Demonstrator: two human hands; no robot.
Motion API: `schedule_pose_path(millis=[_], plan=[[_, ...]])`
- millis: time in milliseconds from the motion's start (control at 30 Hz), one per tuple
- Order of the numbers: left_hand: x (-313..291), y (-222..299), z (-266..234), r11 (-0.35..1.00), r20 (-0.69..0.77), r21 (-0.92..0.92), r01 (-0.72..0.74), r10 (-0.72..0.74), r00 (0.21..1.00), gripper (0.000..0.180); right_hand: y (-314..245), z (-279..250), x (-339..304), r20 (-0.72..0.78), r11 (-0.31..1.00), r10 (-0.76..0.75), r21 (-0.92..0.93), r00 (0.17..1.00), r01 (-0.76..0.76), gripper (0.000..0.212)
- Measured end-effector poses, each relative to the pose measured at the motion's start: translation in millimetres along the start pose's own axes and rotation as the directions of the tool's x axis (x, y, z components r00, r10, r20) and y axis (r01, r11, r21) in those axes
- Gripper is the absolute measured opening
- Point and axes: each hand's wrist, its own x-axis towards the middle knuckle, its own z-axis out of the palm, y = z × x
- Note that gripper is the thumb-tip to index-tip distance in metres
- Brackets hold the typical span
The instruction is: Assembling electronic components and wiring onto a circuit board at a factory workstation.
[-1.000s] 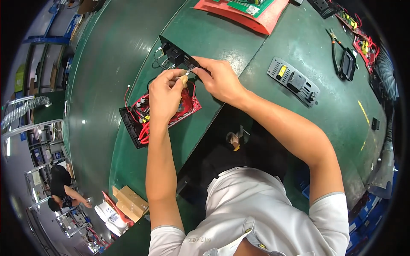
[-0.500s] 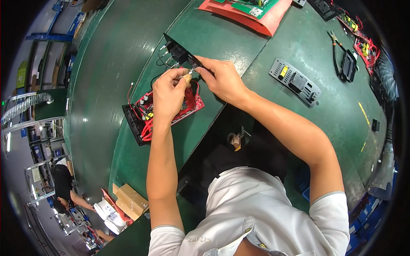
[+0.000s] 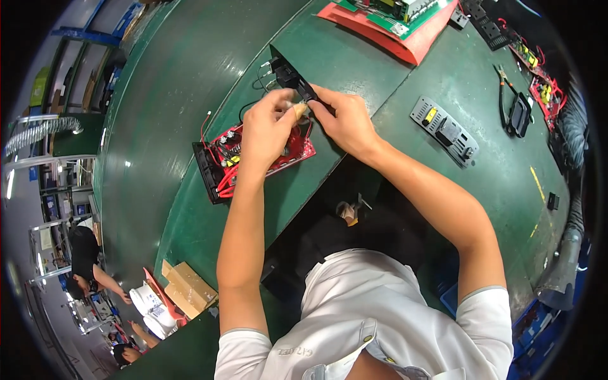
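Observation:
My right hand (image 3: 347,121) grips the lower end of a black plastic panel (image 3: 290,75), which stands tilted on edge above the bench. Thin wires with light-coloured connectors (image 3: 266,64) come off the panel's left side. My left hand (image 3: 268,130) is closed in a pinch against the panel close to my right fingertips. A yellowish cover (image 3: 299,111) shows on a left fingertip; whatever lies between those fingers is hidden. Under my left hand lies a red circuit board assembly (image 3: 305,149) with red wires and a black end plate (image 3: 208,174); my hand and forearm cover part of it.
To the right lie a grey perforated panel (image 3: 445,132), orange-and-black pliers (image 3: 502,101) and a black frame (image 3: 519,115). Green boards rest on a red sheet (image 3: 373,31) at the far side. Cardboard (image 3: 188,288) sits lower left, near another person (image 3: 85,256).
The whole view has shifted, so the bench things appear farther right. My left fingers have moved and are partly blurred at the panel. The right hand keeps its grip.

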Motion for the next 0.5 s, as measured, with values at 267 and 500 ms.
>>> schedule_pose_path(millis=[267, 500], plan=[[-26.5, 19.1, -28.9, 0.610, 0.207, -0.765, 0.204, -0.067, 0.976, 0.100, -18.6, -14.9, 4.3, 0.044, 0.913, -0.288, -0.288, 0.957, 0.288, 0.041], [-27.6, 24.5, -13.0, 0.644, 0.267, -0.739, 0.199, 0.009, 0.964, 0.070, -55.8, -15.1, -14.3, 0.249, 0.959, -0.175, -0.175, 0.953, 0.222, 0.014]])
